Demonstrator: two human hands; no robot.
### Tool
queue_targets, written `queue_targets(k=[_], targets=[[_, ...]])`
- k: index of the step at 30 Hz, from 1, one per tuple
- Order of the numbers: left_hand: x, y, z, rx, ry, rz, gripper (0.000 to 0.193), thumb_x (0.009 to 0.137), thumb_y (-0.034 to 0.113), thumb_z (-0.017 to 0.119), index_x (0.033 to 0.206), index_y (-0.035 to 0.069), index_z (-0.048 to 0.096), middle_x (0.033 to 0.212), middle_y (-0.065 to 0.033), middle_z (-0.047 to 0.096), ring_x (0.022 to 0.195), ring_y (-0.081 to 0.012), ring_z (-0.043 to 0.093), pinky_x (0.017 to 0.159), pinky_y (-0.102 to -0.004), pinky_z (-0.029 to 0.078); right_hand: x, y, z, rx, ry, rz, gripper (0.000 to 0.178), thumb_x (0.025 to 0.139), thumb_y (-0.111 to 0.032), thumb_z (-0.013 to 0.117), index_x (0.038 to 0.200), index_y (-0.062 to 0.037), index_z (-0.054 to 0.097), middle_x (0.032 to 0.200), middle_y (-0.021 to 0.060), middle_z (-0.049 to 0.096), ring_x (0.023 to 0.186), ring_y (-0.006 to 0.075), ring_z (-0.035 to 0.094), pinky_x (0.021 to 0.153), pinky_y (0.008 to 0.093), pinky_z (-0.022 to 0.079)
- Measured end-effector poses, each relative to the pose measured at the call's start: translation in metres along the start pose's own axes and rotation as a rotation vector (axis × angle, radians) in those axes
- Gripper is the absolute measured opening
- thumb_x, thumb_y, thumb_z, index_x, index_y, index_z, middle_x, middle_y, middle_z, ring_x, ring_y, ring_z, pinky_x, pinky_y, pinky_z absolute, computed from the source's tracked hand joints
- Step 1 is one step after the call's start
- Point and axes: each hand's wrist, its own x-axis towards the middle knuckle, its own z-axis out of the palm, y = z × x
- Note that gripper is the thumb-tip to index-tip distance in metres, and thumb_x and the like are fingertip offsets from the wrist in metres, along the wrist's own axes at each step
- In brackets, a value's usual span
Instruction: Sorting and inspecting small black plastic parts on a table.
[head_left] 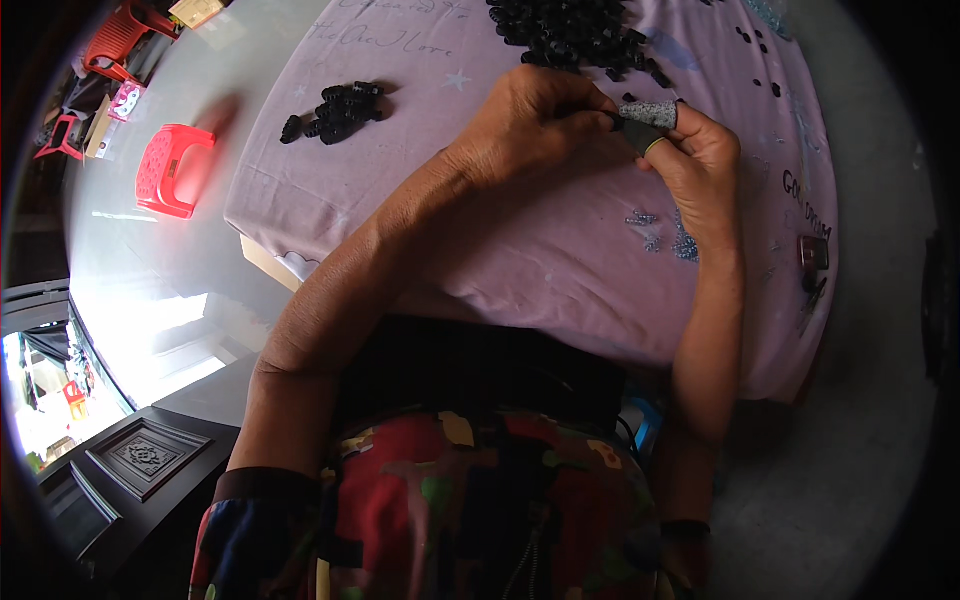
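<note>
Over the far part of the pink cloth, my left hand [540, 118] and my right hand [698, 165] meet fingertip to fingertip. Both are closed in a pinch around a small black piece [616, 122], mostly hidden by the fingers. A grey knitted finger sleeve [650, 114] covers my right index finger, and a dark cover with a yellow edge [640, 140] is on the right thumb. Just beyond my hands lies a large pile of small black ridged pieces [565, 35]. A smaller heap of similar pieces [345, 112] sits to the left.
The pink cloth [520, 260] drapes over the table. Several loose black pieces [760, 45] lie at the far right. Near the right edge are a small reddish-brown object [814, 252] and a dark tool [812, 298]. A red plastic stool [175, 170] stands on the floor at left.
</note>
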Motion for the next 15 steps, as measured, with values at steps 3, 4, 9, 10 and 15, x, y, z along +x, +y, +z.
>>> queue_targets(k=[3, 4, 9, 10, 15], targets=[[-0.0015, 0.0005, 0.0000, 0.013, 0.012, -0.001, 0.016, 0.089, 0.009, 0.074, 0.104, 0.001, 0.075, 0.083, -0.0078, 0.074, 0.077, -0.0102, 0.068, 0.071, -0.0265, 0.055, -0.0013, -0.0016, 0.0022, -0.044, 0.004, -0.030, 0.015, 0.082, 0.004, 0.060, 0.089, 0.0013, 0.072, 0.070, -0.0043, 0.063, 0.063, 0.0003, 0.053, 0.057, 0.0188, 0.042], [-0.0021, 0.0010, -0.0004, 0.041, 0.001, 0.015, 0.018, 0.092, 0.009, 0.072, 0.108, -0.001, 0.074, 0.084, -0.0047, 0.072, 0.076, -0.0079, 0.065, 0.070, -0.0245, 0.053, -0.0018, -0.0033, 0.0034, -0.044, 0.009, -0.048, 0.014, 0.082, 0.004, 0.060, 0.089, 0.0014, 0.072, 0.070, -0.0044, 0.063, 0.064, 0.0003, 0.053, 0.056, 0.0189, 0.042], [-0.0020, 0.0021, -0.0005, 0.109, -0.006, 0.047, 0.021, 0.094, 0.009, 0.071, 0.111, -0.002, 0.073, 0.085, -0.0018, 0.071, 0.076, -0.0059, 0.063, 0.070, -0.0226, 0.052, -0.0021, -0.0056, 0.0041, -0.042, 0.010, -0.078, 0.014, 0.081, 0.005, 0.060, 0.088, 0.0020, 0.072, 0.070, -0.0049, 0.063, 0.065, 0.0001, 0.053, 0.057, 0.0195, 0.042], [-0.0019, 0.0011, -0.0002, 0.098, 0.001, 0.058, 0.021, 0.094, 0.009, 0.071, 0.111, -0.002, 0.073, 0.085, -0.0016, 0.071, 0.076, -0.0060, 0.063, 0.069, -0.0226, 0.052, -0.0021, -0.0065, 0.0055, -0.065, 0.019, -0.108, 0.013, 0.081, 0.005, 0.061, 0.087, 0.0025, 0.072, 0.070, -0.0049, 0.063, 0.065, 0.0002, 0.052, 0.057, 0.0198, 0.042], [-0.0005, -0.0026, 0.0005, 0.078, 0.034, 0.073, 0.017, 0.089, 0.011, 0.074, 0.102, 0.000, 0.075, 0.086, -0.0104, 0.075, 0.078, -0.0141, 0.071, 0.073, -0.0286, 0.057, -0.0012, -0.0017, 0.0073, -0.104, 0.044, -0.158, 0.012, 0.080, 0.005, 0.061, 0.087, 0.0028, 0.072, 0.069, -0.0047, 0.063, 0.065, 0.0004, 0.051, 0.057, 0.0207, 0.042]])
